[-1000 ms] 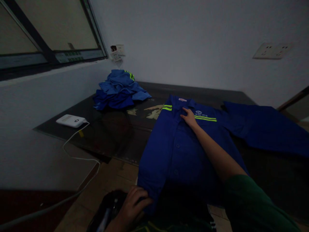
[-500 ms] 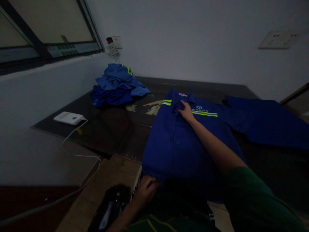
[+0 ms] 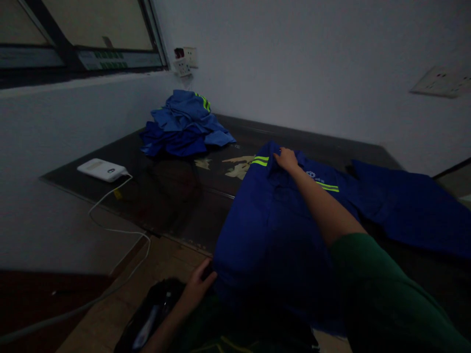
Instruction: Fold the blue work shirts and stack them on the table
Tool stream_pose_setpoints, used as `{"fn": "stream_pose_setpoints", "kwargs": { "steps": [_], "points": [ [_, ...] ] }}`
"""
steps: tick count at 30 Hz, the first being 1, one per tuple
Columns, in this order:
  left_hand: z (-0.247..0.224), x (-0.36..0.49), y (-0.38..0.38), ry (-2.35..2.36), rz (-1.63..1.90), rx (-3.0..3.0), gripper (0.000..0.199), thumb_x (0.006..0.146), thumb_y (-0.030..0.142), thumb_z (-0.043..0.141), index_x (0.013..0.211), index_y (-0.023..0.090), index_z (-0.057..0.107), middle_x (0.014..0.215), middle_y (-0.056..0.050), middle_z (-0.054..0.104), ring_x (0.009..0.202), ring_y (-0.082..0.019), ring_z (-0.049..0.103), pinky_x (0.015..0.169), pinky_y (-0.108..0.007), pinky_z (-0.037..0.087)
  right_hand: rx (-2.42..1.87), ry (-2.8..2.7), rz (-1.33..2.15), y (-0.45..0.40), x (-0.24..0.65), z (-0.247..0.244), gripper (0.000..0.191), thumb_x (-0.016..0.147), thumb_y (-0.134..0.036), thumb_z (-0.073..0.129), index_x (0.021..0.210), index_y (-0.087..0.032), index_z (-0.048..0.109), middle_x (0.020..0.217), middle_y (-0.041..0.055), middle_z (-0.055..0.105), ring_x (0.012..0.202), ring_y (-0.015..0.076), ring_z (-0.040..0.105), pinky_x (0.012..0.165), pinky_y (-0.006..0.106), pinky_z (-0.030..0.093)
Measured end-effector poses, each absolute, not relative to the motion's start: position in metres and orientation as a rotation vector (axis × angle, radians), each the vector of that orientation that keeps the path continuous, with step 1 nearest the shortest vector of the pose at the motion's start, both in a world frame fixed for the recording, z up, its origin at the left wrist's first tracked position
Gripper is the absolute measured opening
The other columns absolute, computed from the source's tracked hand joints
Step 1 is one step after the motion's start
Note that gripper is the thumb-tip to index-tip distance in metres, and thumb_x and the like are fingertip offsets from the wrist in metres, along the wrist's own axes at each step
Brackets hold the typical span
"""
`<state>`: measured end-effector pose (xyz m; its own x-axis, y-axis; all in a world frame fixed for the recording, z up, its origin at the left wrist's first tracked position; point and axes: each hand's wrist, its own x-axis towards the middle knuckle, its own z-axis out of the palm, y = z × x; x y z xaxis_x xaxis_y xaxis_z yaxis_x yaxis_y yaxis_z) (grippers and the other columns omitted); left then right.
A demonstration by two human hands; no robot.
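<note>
A dark blue work shirt [image 3: 250, 220] lies front up across the table edge, with yellow-green reflective stripes, a white chest emblem and front buttons. Its lower part hangs toward my body in shadow. My right hand [image 3: 287, 159] is at the collar, fingers closed on the cloth, and my forearm crosses the shirt's chest. By the shirt's lower left corner is my left hand [image 3: 198, 287], thumb and fingers apart, beside the hem; it does not appear to grip the cloth.
Crumpled blue garments [image 3: 184, 125] are heaped at the table's back left. A white power bank [image 3: 101, 169] with a cable [image 3: 106, 228] lies near the left edge of the dark table [image 3: 176, 196]. More blue cloth [image 3: 415, 201] spreads at right. A black bag-like object [image 3: 147, 314] is below.
My left hand has come off the hem and moved left, its fingers spreading. My right hand has closed on the collar, and the shirt's left side looks smoother. The view has shifted slightly.
</note>
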<state>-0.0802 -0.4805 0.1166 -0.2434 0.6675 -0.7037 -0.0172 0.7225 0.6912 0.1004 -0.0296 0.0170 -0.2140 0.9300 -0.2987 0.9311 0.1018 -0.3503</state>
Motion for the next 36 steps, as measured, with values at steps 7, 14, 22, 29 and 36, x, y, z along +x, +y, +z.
{"fn": "stream_pose_setpoints", "kwargs": {
  "steps": [7,14,22,29,36],
  "points": [
    [0.13,-0.08,-0.471,1.576,0.643,0.526,0.061,0.059,0.059,0.076,0.105,0.019,0.072,0.114,-0.01,0.07,0.112,-0.032,0.06,0.101,-0.041,0.045,1.955,2.202,-1.002,-0.018,0.063,0.013,0.078,0.09,-0.071,0.024,0.103,-0.009,0.068,0.109,0.0223,0.066,0.108,0.0325,0.06,0.091,0.043,0.045],
    [0.157,-0.069,-0.478,1.843,0.571,0.62,0.045,0.064,0.051,0.073,0.096,0.02,0.074,0.099,-0.008,0.075,0.096,-0.03,0.066,0.088,-0.038,0.052,1.846,2.451,-0.665,-0.039,0.059,0.015,0.036,0.09,-0.031,0.054,0.118,-0.011,0.061,0.114,0.0183,0.065,0.109,0.0305,0.06,0.093,0.041,0.043],
    [0.16,-0.061,-0.475,1.83,0.689,0.47,0.052,0.062,0.056,0.073,0.094,0.016,0.072,0.092,-0.01,0.074,0.088,-0.029,0.068,0.081,-0.037,0.055,1.981,2.467,-0.582,-0.028,0.053,0.004,0.035,0.097,-0.031,0.04,0.123,-0.016,0.058,0.113,0.0169,0.065,0.106,0.0281,0.059,0.087,0.038,0.044],
    [0.148,-0.073,-0.489,1.768,0.615,0.369,0.058,0.056,0.058,0.078,0.098,0.018,0.074,0.103,-0.01,0.074,0.1,-0.033,0.066,0.092,-0.042,0.051,1.922,2.307,-0.484,-0.042,0.059,-0.012,0.038,0.099,-0.038,0.038,0.116,-0.015,0.062,0.11,0.0182,0.066,0.1,0.0276,0.063,0.079,0.035,0.046],
    [0.161,-0.085,-0.508,1.786,0.509,0.426,0.06,0.055,0.057,0.078,0.104,0.022,0.073,0.113,-0.009,0.071,0.108,-0.034,0.063,0.096,-0.042,0.05,1.906,2.344,-0.36,-0.037,0.056,-0.013,0.039,0.1,-0.038,0.033,0.115,-0.016,0.061,0.106,0.0176,0.068,0.096,0.0276,0.065,0.075,0.033,0.046]
  ]
}}
